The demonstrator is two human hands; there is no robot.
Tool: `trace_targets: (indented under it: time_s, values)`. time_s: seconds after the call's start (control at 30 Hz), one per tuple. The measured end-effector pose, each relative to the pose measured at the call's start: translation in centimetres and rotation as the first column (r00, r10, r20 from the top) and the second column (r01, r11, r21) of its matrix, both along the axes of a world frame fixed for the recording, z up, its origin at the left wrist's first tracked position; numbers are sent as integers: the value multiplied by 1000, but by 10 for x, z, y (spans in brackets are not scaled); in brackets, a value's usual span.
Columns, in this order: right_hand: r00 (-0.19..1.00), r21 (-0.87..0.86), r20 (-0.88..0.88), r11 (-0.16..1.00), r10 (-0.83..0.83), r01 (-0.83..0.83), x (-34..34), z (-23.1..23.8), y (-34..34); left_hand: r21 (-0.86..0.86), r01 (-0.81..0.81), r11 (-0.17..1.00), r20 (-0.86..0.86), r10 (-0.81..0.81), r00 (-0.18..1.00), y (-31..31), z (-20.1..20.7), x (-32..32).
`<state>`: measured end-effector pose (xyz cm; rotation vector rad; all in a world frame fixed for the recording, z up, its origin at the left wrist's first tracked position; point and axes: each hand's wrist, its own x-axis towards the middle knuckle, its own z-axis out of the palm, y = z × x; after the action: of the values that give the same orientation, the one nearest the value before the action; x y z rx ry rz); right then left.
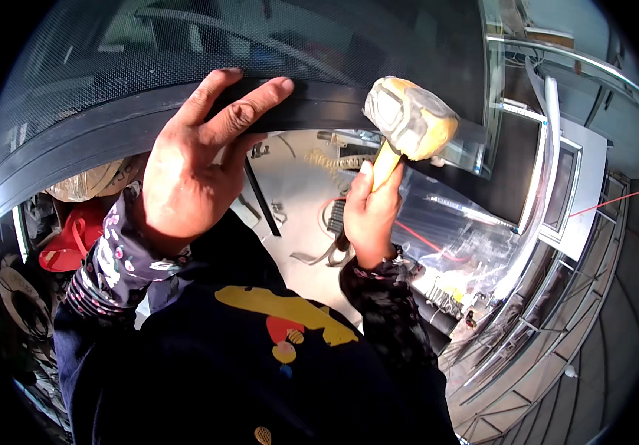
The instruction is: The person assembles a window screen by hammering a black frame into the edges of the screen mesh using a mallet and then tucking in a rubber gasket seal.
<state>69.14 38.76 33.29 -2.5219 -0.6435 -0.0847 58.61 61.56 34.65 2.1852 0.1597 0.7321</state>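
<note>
A dark window frame [323, 105] with black mesh screen [149, 70] stretches across the upper part of the head view. My left hand [197, 167] rests at the frame's near edge, fingers spread and pointing up over its rim; it grasps no tool. In my right hand [373, 219] is the yellow handle of a mallet [410, 119], closed in my fingers. The mallet's blocky head is worn, white-grey and yellow. It is raised at the right end of the near frame bar, overlapping it in view; whether they touch I cannot tell.
At the left lie a red bag [74, 241] and a roll of material [26, 297]. Clear plastic sheeting [460, 219] covers things on the right, beside dark framed panels [516, 163]. Farther right run metal lattice rails [549, 326]. A dark coiled hose [334, 216] is on the floor below.
</note>
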Motion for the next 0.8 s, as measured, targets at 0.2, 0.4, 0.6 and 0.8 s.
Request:
trace_targets:
  time_s: [0.2,0.4,0.6,0.8]
  values:
    - [993,-103,-112,993,48,-60,7,39,4,-91,-27,996,-8,26,1000,-7,-7,4]
    - [982,540,-171,841,80,26,13,131,13,-21,-17,1000,4,17,1000,-2,-14,-2]
    - [996,41,78,998,-53,50,0,1,7,17,36,999,60,-37,998,-4,-13,3]
    - [971,191,-230,976,-63,108,-2,-1,1,9,44,999,-31,-44,999,3,-10,5]
